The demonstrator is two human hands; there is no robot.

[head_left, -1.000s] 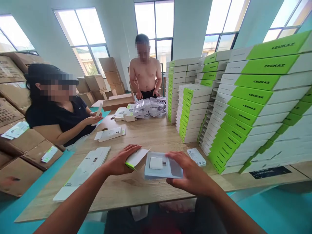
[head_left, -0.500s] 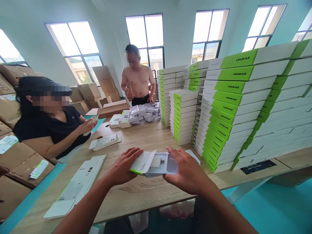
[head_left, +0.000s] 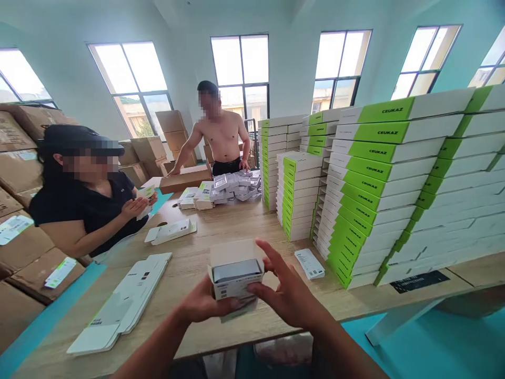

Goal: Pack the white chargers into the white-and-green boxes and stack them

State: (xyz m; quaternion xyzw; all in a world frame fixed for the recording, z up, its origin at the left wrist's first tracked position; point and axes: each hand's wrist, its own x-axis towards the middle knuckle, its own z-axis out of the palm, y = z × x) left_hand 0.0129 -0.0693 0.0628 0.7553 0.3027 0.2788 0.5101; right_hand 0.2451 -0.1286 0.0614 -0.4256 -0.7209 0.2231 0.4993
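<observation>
A small white carton is held up over the table, its open end facing me and one flap standing up. Inside the opening shows the end of the plastic tray. My left hand wraps around the carton's left side, thumb across the front. On the right edge, my right hand grips it with the thumb on the front face and the index finger raised. Flat unfolded cartons lie to the left of my hands. A small stack of printed leaflets rests to the right.
Tall stacks of green and white boxes line the table's right side. Clear plastic trays are heaped at the back, beside carton piles. One co-worker sits at left holding a carton; another person stands behind the table.
The tray has gone inside the carton, which has turned so its open end faces me. The standing person's arm has reached out to a brown box.
</observation>
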